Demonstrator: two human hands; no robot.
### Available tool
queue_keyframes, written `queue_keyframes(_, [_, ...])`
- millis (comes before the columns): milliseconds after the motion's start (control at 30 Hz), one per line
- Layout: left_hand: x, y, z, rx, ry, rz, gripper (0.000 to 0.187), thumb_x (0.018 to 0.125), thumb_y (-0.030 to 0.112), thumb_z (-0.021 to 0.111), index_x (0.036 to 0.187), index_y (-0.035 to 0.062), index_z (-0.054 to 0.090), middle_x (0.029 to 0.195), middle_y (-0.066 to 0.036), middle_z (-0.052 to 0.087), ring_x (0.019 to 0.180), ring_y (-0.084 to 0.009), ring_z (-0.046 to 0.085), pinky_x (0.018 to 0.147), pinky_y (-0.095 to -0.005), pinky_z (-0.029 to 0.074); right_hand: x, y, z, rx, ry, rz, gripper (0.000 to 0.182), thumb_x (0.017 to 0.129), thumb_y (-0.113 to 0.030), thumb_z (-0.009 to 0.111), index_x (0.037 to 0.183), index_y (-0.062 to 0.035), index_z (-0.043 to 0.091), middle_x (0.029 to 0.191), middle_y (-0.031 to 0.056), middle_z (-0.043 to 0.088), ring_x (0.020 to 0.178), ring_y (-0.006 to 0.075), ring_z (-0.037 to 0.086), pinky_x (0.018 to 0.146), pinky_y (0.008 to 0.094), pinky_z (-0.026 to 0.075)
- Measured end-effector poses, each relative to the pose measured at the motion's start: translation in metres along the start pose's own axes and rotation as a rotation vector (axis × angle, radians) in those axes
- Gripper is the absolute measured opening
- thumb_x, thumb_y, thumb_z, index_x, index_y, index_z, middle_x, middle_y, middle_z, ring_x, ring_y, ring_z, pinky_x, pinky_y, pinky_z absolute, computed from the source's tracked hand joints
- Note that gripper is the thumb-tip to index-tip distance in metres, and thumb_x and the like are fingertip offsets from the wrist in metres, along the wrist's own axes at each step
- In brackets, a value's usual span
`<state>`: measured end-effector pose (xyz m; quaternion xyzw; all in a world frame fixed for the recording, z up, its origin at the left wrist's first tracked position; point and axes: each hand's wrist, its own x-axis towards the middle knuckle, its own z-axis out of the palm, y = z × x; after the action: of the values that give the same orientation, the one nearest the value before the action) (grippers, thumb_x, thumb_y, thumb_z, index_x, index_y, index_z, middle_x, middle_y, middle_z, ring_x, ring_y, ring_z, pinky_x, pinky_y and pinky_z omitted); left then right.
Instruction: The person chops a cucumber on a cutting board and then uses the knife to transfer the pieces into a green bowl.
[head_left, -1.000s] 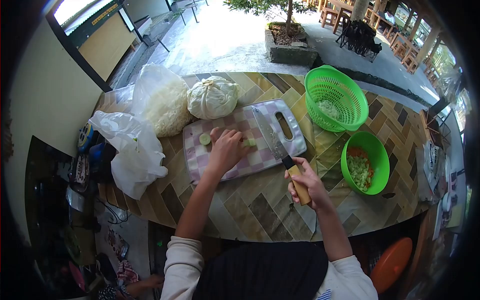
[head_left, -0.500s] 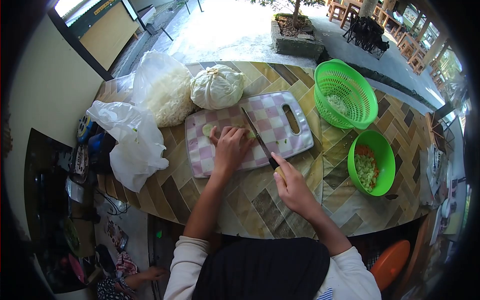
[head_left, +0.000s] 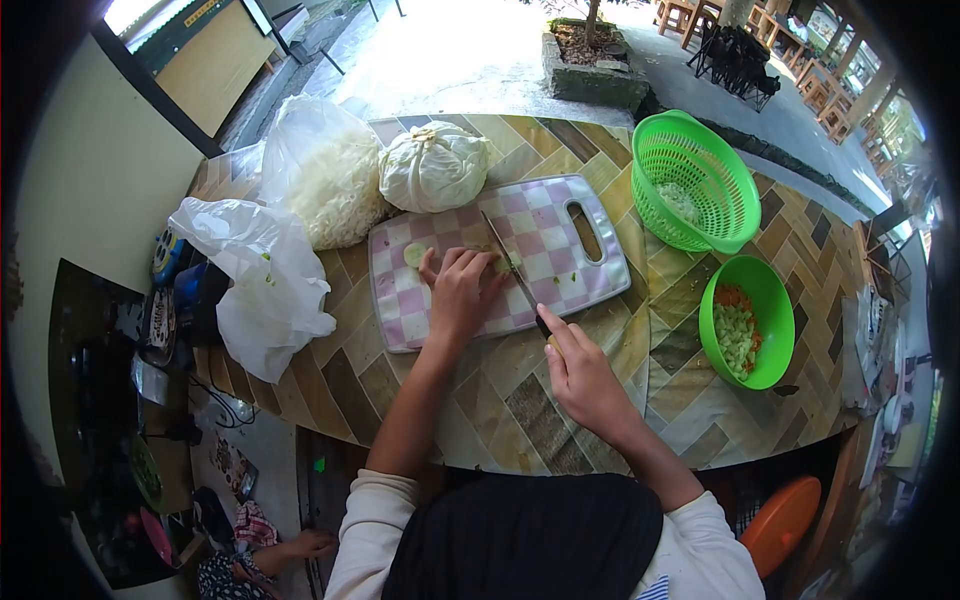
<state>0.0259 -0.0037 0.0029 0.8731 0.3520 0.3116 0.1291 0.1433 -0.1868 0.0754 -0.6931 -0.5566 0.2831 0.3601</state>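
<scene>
My left hand (head_left: 462, 293) is closed over a pale green vegetable piece (head_left: 503, 264) on the pink-and-white checked cutting board (head_left: 400, 318). Most of that piece is hidden by the fingers. In my right hand (head_left: 582, 368) is the dark handle of a kitchen knife (head_left: 501, 241). Its blade slants across the board, close beside the left fingertips, with the tip pointing away from me. A round pale green slice (head_left: 415, 255) lies on the board left of my left hand. Small green scraps are scattered near the board's handle slot.
Behind the board stand a whole cabbage (head_left: 434, 168) and a clear bag of shredded pale food (head_left: 335, 190). A white plastic bag (head_left: 262, 300) lies at left. On the right are a green colander (head_left: 735, 190) and a green bowl (head_left: 782, 335) with chopped orange and pale green vegetables. Another person's arm (head_left: 290, 548) shows lower left.
The knife handle and my right hand have shifted slightly to the left, with the blade close to my left fingers. My left hand stays in place on the vegetable piece.
</scene>
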Motion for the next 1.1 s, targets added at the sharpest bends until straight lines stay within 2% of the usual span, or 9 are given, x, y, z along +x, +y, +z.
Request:
queue_keyframes(333, [0.0,0.001,-0.001,-0.005,-0.026,-0.012,0.026,0.083,0.027,0.073,0.104,0.0105,0.071,0.101,-0.002,0.07,0.111,-0.0204,0.059,0.111,-0.0508,0.017,0.001,-0.002,0.004,-0.078,-0.009,0.019,0.051,0.098,-0.007,0.046,0.148,-0.0058,0.036,0.101,0.0228,0.054,0.085,0.044,0.06,0.076,0.0507,0.048])
queue_keyframes(733, [-0.001,0.005,-0.003,0.031,-0.022,-0.028,0.025,0.082,0.024,0.074,0.103,0.0104,0.07,0.103,-0.002,0.068,0.113,-0.0208,0.057,0.112,-0.0504,0.014,0.0,0.014,0.022,-0.172,-0.044,0.038,0.057,0.097,-0.004,0.047,0.151,-0.008,0.032,0.101,0.0219,0.052,0.084,0.043,0.061,0.073,0.051,0.049])
queue_keyframes(900, [-0.003,0.008,-0.011,0.084,-0.052,-0.058,0.026,0.081,0.024,0.073,0.103,0.0091,0.07,0.116,-0.003,0.062,0.12,-0.0226,0.052,0.113,-0.0504,0.013,0.002,0.026,0.011,-0.02,0.013,-0.014,0.054,0.097,-0.004,0.048,0.15,-0.0072,0.036,0.098,0.0229,0.056,0.085,0.0421,0.061,0.077,0.0492,0.047])
queue_keyframes(1100, [-0.005,0.007,-0.006,0.103,-0.019,-0.065,0.028,0.08,0.028,0.075,0.101,0.0095,0.071,0.119,-0.002,0.057,0.125,-0.0217,0.047,0.113,-0.0528,0.01,0.007,0.026,0.004,0.112,0.078,-0.084,0.05,0.097,-0.005,0.048,0.147,-0.0054,0.04,0.096,0.0231,0.059,0.083,0.0402,0.059,0.079,0.0463,0.046])
